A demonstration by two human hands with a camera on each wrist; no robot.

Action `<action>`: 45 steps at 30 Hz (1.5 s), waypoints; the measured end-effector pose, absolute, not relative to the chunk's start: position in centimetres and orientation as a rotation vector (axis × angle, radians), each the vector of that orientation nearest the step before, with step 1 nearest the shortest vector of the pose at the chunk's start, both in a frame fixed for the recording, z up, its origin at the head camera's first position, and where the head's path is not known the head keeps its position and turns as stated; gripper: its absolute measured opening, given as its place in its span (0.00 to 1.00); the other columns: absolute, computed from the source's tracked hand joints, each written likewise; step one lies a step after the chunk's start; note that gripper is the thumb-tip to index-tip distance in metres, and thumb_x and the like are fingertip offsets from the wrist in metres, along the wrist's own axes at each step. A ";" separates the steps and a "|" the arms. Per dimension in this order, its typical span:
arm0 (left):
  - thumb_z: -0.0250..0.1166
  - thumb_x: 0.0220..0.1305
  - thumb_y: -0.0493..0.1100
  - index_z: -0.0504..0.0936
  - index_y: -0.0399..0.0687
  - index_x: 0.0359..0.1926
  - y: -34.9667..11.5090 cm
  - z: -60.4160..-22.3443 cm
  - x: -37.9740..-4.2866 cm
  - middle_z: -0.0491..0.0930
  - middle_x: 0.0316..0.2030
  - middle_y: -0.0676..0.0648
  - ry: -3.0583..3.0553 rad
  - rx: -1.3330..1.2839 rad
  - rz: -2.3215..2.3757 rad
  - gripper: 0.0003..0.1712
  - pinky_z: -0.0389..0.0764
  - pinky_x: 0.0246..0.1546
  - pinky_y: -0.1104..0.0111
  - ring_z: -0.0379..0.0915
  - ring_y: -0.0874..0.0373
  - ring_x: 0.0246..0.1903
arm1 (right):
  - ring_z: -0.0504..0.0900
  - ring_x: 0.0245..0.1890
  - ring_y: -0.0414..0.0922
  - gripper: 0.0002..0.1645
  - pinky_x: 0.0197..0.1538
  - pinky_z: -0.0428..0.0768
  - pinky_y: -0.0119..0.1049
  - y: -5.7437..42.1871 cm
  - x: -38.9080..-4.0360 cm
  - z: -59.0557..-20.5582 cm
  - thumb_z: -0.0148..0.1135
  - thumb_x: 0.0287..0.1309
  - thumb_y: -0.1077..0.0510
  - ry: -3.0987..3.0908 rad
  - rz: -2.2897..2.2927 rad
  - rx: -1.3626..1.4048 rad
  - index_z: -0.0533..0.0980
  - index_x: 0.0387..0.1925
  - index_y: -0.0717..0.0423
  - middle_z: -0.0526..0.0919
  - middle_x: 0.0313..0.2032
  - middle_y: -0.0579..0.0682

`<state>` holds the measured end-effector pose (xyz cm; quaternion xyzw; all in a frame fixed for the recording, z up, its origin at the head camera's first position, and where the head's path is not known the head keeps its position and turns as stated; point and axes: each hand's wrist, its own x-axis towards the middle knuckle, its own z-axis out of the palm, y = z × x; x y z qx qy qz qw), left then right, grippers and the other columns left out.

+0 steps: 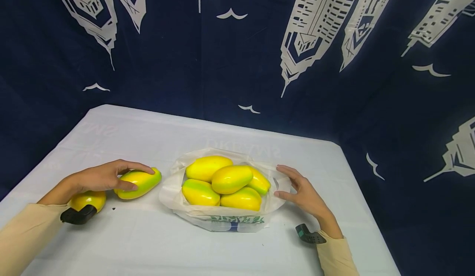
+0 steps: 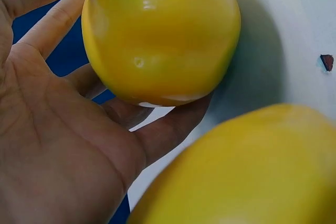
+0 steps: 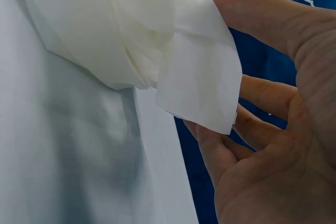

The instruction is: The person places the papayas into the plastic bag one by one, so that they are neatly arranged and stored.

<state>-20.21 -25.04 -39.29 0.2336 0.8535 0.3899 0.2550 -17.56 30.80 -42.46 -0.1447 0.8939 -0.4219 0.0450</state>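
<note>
My left hand [image 1: 102, 177] grips a yellow-green mango [image 1: 142, 183] on the table, thumb on its near side and fingers over the far side. In the left wrist view that mango [image 2: 163, 35] sits between thumb and fingers. A second mango [image 1: 89, 201] lies under my left wrist. At the middle stands a white plastic bag [image 1: 193, 215] with a printed tree, its mouth spread wide round several mangoes [image 1: 231, 179]. My right hand [image 1: 302, 191] touches the bag's right rim with thumb and fingers apart. The right wrist view shows the bag's edge [image 3: 202, 77] covering some fingertips.
A white cloth covers the table [image 1: 130, 243]. Behind and to the right hangs a dark blue curtain [image 1: 185, 61] with white building prints. A small dark speck [image 1: 113, 209] lies near the left mangoes.
</note>
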 end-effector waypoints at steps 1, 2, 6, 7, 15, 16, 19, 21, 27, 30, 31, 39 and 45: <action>0.69 0.61 0.48 0.76 0.60 0.66 -25.0 -39.3 -20.2 0.66 0.71 0.37 2.317 0.636 1.064 0.30 0.66 0.62 0.43 0.61 0.37 0.68 | 0.54 0.77 0.57 0.47 0.75 0.57 0.54 30.8 -17.5 -42.4 0.76 0.54 0.49 2.729 -1.290 -0.441 0.65 0.72 0.50 0.61 0.75 0.52; 0.69 0.62 0.48 0.76 0.59 0.65 -25.0 -39.3 -20.2 0.66 0.71 0.37 2.316 0.645 1.069 0.30 0.66 0.62 0.40 0.60 0.36 0.68 | 0.54 0.77 0.57 0.47 0.75 0.56 0.54 30.8 -17.5 -42.4 0.76 0.54 0.49 2.727 -1.291 -0.441 0.65 0.73 0.50 0.61 0.75 0.52; 0.69 0.61 0.46 0.77 0.59 0.65 -25.0 -39.4 -20.3 0.67 0.71 0.36 2.317 0.642 1.092 0.29 0.63 0.63 0.36 0.60 0.34 0.69 | 0.54 0.77 0.57 0.47 0.75 0.57 0.54 30.8 -17.5 -42.5 0.76 0.53 0.49 2.729 -1.288 -0.435 0.65 0.72 0.51 0.61 0.75 0.52; 0.69 0.61 0.46 0.77 0.59 0.65 -25.0 -39.4 -20.3 0.67 0.71 0.37 2.319 0.635 1.097 0.29 0.63 0.63 0.36 0.60 0.34 0.69 | 0.54 0.77 0.57 0.47 0.75 0.57 0.54 30.8 -17.6 -42.5 0.76 0.53 0.49 2.732 -1.284 -0.433 0.65 0.72 0.50 0.61 0.75 0.52; 0.69 0.61 0.44 0.76 0.60 0.65 -24.9 -39.2 -20.5 0.65 0.71 0.36 2.350 0.626 1.095 0.30 0.63 0.64 0.36 0.59 0.34 0.69 | 0.56 0.76 0.57 0.47 0.74 0.59 0.52 30.7 -17.5 -42.3 0.76 0.53 0.50 2.753 -1.265 -0.426 0.66 0.72 0.50 0.62 0.74 0.53; 0.69 0.61 0.44 0.76 0.61 0.65 -24.8 -39.1 -20.5 0.65 0.71 0.36 2.355 0.629 1.091 0.30 0.62 0.64 0.36 0.59 0.34 0.69 | 0.56 0.76 0.57 0.47 0.74 0.59 0.52 30.6 -17.5 -42.2 0.76 0.53 0.50 2.756 -1.265 -0.424 0.66 0.72 0.51 0.63 0.74 0.53; 0.69 0.61 0.44 0.77 0.61 0.64 -24.8 -39.1 -20.5 0.65 0.71 0.36 2.372 0.643 1.083 0.29 0.62 0.64 0.34 0.59 0.33 0.69 | 0.57 0.76 0.58 0.47 0.74 0.60 0.51 30.6 -17.5 -42.2 0.77 0.53 0.50 2.763 -1.266 -0.423 0.66 0.72 0.52 0.63 0.73 0.53; 0.69 0.61 0.45 0.77 0.61 0.64 -24.7 -39.1 -20.5 0.65 0.71 0.36 2.380 0.654 1.080 0.29 0.61 0.64 0.33 0.59 0.33 0.69 | 0.58 0.76 0.57 0.47 0.74 0.60 0.51 30.7 -17.5 -42.2 0.77 0.53 0.50 2.766 -1.270 -0.424 0.67 0.71 0.52 0.64 0.73 0.53; 0.69 0.62 0.44 0.76 0.60 0.65 -24.5 -38.9 -20.8 0.66 0.71 0.36 2.397 0.683 1.067 0.30 0.63 0.64 0.33 0.61 0.34 0.68 | 0.58 0.76 0.56 0.46 0.74 0.59 0.49 30.9 -17.4 -42.0 0.76 0.53 0.50 2.750 -1.326 -0.433 0.67 0.71 0.51 0.64 0.73 0.52; 0.68 0.62 0.43 0.75 0.57 0.66 -24.4 -38.7 -20.8 0.66 0.71 0.35 2.394 0.697 1.079 0.30 0.63 0.63 0.33 0.60 0.33 0.68 | 0.59 0.75 0.55 0.45 0.74 0.58 0.49 30.8 -17.4 -41.8 0.76 0.54 0.51 2.740 -1.353 -0.432 0.67 0.71 0.52 0.64 0.72 0.52; 0.68 0.62 0.42 0.75 0.57 0.66 -24.4 -38.6 -20.9 0.66 0.71 0.35 2.395 0.697 1.083 0.30 0.64 0.64 0.34 0.60 0.33 0.69 | 0.59 0.75 0.55 0.45 0.74 0.58 0.48 30.8 -17.4 -41.8 0.76 0.54 0.51 2.739 -1.359 -0.432 0.67 0.71 0.52 0.64 0.72 0.51; 0.68 0.64 0.42 0.75 0.56 0.66 -24.3 -37.8 -21.2 0.66 0.71 0.36 2.412 0.700 1.095 0.29 0.65 0.64 0.36 0.60 0.34 0.68 | 0.60 0.75 0.52 0.44 0.74 0.57 0.43 30.8 -17.3 -41.2 0.75 0.55 0.53 2.731 -1.422 -0.441 0.67 0.71 0.53 0.64 0.72 0.50; 0.67 0.65 0.43 0.75 0.57 0.66 -24.0 -37.1 -21.5 0.64 0.72 0.35 2.463 0.729 1.086 0.29 0.67 0.63 0.36 0.60 0.33 0.69 | 0.59 0.75 0.53 0.44 0.74 0.58 0.35 30.9 -17.1 -40.9 0.75 0.55 0.54 2.750 -1.435 -0.457 0.66 0.71 0.54 0.63 0.73 0.51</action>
